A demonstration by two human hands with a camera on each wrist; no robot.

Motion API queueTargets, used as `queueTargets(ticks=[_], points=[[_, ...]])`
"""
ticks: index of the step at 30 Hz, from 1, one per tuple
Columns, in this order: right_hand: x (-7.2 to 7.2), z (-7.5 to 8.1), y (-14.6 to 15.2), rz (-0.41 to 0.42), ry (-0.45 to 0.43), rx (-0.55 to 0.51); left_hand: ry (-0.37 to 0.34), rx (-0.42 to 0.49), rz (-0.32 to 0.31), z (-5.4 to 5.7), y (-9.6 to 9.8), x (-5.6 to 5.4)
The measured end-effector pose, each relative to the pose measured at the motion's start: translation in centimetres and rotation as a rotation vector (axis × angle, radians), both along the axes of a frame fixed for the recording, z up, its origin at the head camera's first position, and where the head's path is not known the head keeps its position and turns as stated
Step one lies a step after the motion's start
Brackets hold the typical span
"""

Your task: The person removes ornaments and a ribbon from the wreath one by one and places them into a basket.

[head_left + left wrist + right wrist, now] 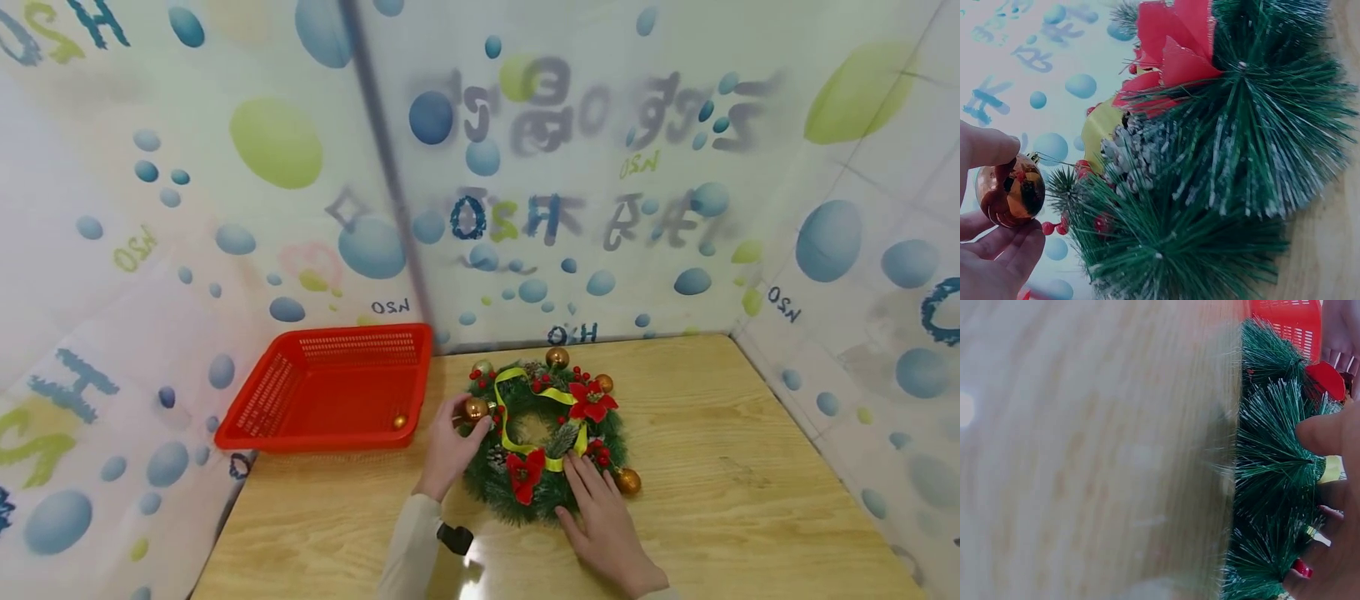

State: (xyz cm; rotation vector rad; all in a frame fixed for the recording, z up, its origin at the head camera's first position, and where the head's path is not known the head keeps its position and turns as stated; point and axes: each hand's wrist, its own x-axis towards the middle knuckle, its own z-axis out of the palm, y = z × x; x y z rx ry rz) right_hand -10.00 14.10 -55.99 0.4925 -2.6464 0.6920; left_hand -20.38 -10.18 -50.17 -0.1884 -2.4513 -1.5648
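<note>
A green Christmas wreath [491,492] lies on the table, dressed with red poinsettias [592,402], pine cones, red berries and a yellow ribbon [512,375]. At its left side my left hand [450,446] pinches a shiny gold bauble [1011,190] between thumb and fingers. A thin loop runs from the bauble's cap toward the wreath in the left wrist view. My right hand [603,517] rests on the wreath's near right part, fingers extended over the needles by the ribbon. More gold baubles [627,481] sit around the wreath's edge.
A red plastic basket [322,444] stands on the table to the left of the wreath, with one small gold bauble [401,422] inside. The wooden table [750,483] meets walls covered in patterned sheeting [600,167] at the back and sides.
</note>
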Motion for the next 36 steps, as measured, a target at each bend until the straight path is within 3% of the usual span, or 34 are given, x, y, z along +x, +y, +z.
queueTargets(ticks=[11, 17, 24, 29, 36], points=[[-0.2, -0.4, -0.1, 0.007, -0.004, -0.013, 0.02, -0.023, -0.013, 0.8, 0.4, -0.7], [-0.1, -0.4, -0.1, 0.016, 0.008, -0.009, 0.008, -0.047, -0.01, 0.5, 0.6, -1.3], [-0.2, -0.4, 0.2, 0.003, 0.018, -0.015, 0.047, -0.02, -0.011, 0.1, 0.5, -2.3], [0.0, -0.5, 0.3, 0.0, 0.041, -0.015, 0.027, -0.033, 0.001, 0.2, 0.6, -2.7], [-0.1, -0.5, 0.5, 0.002, 0.033, -0.018, 0.001, -0.049, -0.039, 0.5, 1.0, -2.9]])
